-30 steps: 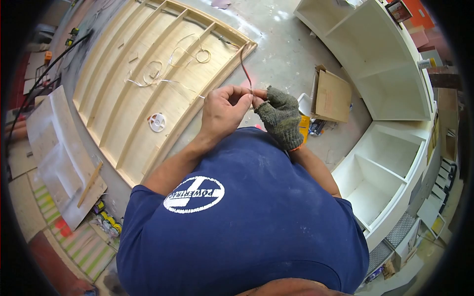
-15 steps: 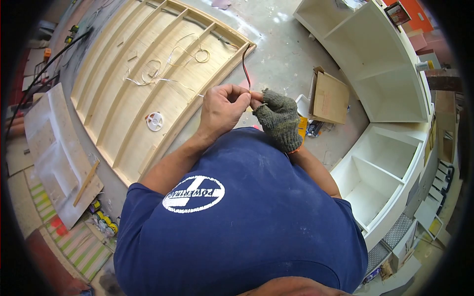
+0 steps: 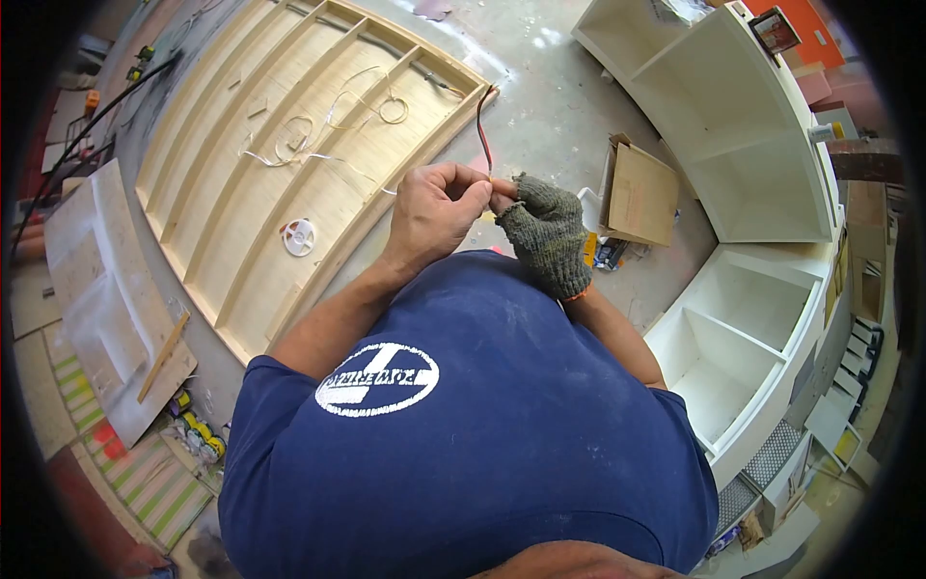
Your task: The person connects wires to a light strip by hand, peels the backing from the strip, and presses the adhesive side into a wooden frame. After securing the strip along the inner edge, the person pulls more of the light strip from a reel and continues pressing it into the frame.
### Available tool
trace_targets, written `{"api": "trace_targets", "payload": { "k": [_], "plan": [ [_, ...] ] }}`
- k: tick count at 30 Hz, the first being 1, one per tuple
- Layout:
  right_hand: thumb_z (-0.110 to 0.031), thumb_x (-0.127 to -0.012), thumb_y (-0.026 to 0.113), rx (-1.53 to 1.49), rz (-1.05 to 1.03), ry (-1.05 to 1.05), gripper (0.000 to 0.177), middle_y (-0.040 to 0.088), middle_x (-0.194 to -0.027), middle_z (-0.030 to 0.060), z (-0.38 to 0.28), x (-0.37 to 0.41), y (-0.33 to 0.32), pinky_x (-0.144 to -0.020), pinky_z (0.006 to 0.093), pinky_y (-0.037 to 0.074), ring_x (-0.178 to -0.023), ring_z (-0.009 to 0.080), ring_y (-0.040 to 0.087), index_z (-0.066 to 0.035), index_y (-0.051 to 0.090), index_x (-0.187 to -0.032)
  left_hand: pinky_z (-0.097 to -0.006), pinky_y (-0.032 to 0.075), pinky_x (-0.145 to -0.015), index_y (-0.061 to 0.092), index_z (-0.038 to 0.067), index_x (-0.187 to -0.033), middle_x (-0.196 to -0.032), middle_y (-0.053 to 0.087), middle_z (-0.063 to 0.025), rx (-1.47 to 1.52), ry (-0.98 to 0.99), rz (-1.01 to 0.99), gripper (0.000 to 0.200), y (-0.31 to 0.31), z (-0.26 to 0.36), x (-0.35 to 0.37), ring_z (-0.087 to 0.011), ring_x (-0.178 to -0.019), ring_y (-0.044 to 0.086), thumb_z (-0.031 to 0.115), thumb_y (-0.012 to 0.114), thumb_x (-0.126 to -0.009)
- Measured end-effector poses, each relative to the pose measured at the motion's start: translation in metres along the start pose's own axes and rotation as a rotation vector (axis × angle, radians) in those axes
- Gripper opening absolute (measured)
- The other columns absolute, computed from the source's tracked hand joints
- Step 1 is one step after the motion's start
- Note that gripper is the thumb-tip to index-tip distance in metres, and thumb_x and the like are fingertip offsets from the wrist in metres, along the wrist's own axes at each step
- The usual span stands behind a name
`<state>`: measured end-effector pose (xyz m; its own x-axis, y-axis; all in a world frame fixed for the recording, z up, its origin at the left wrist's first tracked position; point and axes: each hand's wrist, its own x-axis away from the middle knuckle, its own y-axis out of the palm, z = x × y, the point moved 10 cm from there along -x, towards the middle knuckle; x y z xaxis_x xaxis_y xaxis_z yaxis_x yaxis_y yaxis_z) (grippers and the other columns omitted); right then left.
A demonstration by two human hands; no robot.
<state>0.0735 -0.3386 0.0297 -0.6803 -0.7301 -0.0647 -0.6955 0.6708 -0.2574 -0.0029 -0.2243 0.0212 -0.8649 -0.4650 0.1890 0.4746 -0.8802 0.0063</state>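
Observation:
My bare left hand [image 3: 431,214] is closed in a pinch, thumb against forefinger, on the end of a red-and-black wire [image 3: 481,133]. My right hand [image 3: 547,232], in a dark knitted glove with bare fingertips, meets it there and pinches the same spot. From the wire's end the cable arches up to the near corner of a wooden frame [image 3: 424,154] with several slats. A thin white strip [image 3: 338,166] trails from beside my left hand across the slats into loose coils. The exact joint between my fingertips is too small to make out.
A white plastic reel [image 3: 298,237] lies on the frame. An opened cardboard box [image 3: 641,193] stands on the floor to the right, near white shelf units [image 3: 733,125]. At left lie a pale board [image 3: 106,299] with a wooden stick [image 3: 164,357] and a striped mat [image 3: 145,473].
Both hands stay together at the wire's end with almost no movement. The view has shifted very slightly.

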Motion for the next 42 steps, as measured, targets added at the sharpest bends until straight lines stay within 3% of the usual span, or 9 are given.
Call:
{"api": "trace_targets", "payload": {
  "k": [3,9,14,20,32,42],
  "plan": [
    [-0.018,-0.093,0.067,0.001,0.026,-0.071,0.022,0.064,-0.075,0.0114,-0.004,0.001,-0.001,-0.065,0.0345,0.048,-0.069,0.0197,0.063,-0.004,0.075,-0.108,-0.0253,0.054,-0.069,0.069,-0.007,-0.095,-0.084,0.073,-0.0105,0.01,0.004,-0.001,0.015,0.002,0.0,-0.001,-0.0107,-0.073,0.066,0.006,0.064,-0.094],
    [-0.017,-0.093,0.067,0.03,-0.002,0.028,0.023,0.067,-0.078,0.0117,-0.003,0.003,-0.001,-0.065,0.0341,0.048,-0.07,0.0177,0.063,-0.004,0.075,-0.109,-0.0254,0.055,-0.071,0.068,-0.008,-0.095,-0.085,0.073,-0.0105,-0.03,-0.035,0.006,0.014,0.003,0.006,0.002,-0.0111,-0.075,0.067,0.005,0.062,-0.095],
    [-0.02,-0.093,0.069,-0.156,0.008,0.187,0.027,0.073,-0.084,0.0065,0.011,0.002,0.001,-0.07,0.0281,0.051,-0.078,0.0109,0.064,-0.001,0.074,-0.111,-0.0262,0.055,-0.072,0.067,-0.007,-0.096,-0.085,0.073,-0.0103,0.111,-0.02,0.002,0.013,0.006,0.003,0.0,-0.0122,-0.076,0.068,0.005,0.062,-0.096],
    [-0.02,-0.094,0.069,-0.184,0.01,0.158,0.026,0.073,-0.085,0.0046,0.013,0.0,-0.001,-0.071,0.0264,0.051,-0.078,0.0095,0.064,-0.001,0.075,-0.112,-0.0278,0.056,-0.077,0.066,-0.007,-0.097,-0.089,0.074,-0.012,0.048,-0.031,0.039,0.014,0.005,-0.002,0.0,-0.0133,-0.079,0.068,0.005,0.061,-0.096],
    [-0.018,-0.094,0.067,-0.011,0.021,0.092,0.024,0.065,-0.075,0.0081,0.005,-0.001,-0.007,-0.065,0.0315,0.048,-0.069,0.0139,0.06,-0.006,0.075,-0.113,-0.0252,0.055,-0.076,0.07,-0.009,-0.097,-0.089,0.075,-0.0122,0.066,-0.032,0.021,0.015,0.011,0.002,-0.003,-0.0119,-0.079,0.069,0.003,0.062,-0.095],
    [-0.018,-0.094,0.067,0.003,0.034,0.054,0.022,0.068,-0.079,0.0096,0.003,-0.003,-0.01,-0.067,0.032,0.05,-0.072,0.0169,0.065,-0.006,0.075,-0.111,-0.023,0.053,-0.069,0.071,-0.007,-0.095,-0.086,0.074,-0.0103,-0.012,-0.04,0.05,0.015,0.009,0.005,-0.007,-0.0095,-0.075,0.066,0.007,0.065,-0.093]
  ]
}}
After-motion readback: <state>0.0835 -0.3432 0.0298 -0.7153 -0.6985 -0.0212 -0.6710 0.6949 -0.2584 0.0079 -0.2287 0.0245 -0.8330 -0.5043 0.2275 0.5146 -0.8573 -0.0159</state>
